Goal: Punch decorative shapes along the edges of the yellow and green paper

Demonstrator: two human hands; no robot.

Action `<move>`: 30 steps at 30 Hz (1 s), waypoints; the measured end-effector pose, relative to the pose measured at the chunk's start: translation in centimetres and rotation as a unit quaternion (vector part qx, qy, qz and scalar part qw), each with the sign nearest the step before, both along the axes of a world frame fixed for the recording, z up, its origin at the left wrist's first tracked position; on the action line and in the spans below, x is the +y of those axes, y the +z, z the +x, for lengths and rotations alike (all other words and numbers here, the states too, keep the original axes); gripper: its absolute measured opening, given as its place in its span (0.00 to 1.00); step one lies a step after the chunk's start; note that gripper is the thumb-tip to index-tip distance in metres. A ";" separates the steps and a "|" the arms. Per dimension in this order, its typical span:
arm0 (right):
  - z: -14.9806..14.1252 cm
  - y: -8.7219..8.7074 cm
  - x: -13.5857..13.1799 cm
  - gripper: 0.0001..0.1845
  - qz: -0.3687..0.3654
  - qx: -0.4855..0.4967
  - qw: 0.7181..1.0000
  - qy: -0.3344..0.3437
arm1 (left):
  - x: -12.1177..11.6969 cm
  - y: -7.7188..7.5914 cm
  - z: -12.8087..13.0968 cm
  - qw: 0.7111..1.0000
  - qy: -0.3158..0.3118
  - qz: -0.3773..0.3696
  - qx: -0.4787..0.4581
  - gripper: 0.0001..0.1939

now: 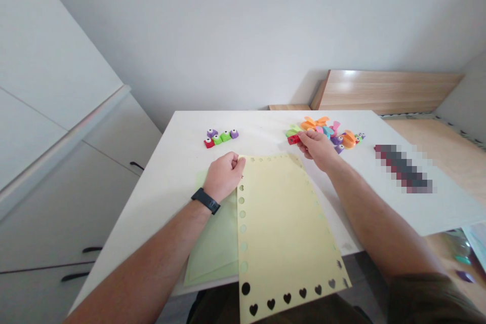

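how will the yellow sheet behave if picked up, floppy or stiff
The yellow sheet is probably light, as the left hand pinches it only at a corner. It seems fairly stiff for paper, since the part past the table edge looks nearly flat. Its border may tear more easily, given the row of heart-shaped holes close to the edge.

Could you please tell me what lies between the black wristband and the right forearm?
The head view shows pale green paper, then the hole-punched yellow sheet, then white tabletop.

The left wristband [205, 201] is black and flat, with small slots [213, 206]; the right sleeve [419, 294] is dark olive-brown; the lower clothing [319, 314] looks dark.
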State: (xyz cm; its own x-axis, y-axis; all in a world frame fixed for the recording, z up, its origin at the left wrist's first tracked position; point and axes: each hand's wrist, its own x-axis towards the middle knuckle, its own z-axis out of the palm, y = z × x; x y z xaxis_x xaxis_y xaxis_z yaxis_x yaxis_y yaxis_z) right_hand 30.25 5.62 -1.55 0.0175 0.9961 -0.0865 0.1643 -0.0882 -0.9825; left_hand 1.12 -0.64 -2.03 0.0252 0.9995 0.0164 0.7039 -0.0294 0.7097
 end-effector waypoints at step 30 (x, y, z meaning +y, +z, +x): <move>2.0 2.2 -0.6 0.18 0.089 -0.249 0.964 -0.017 | 0.3 -0.6 -0.3 1.000 -0.001 0.006 0.007 0.16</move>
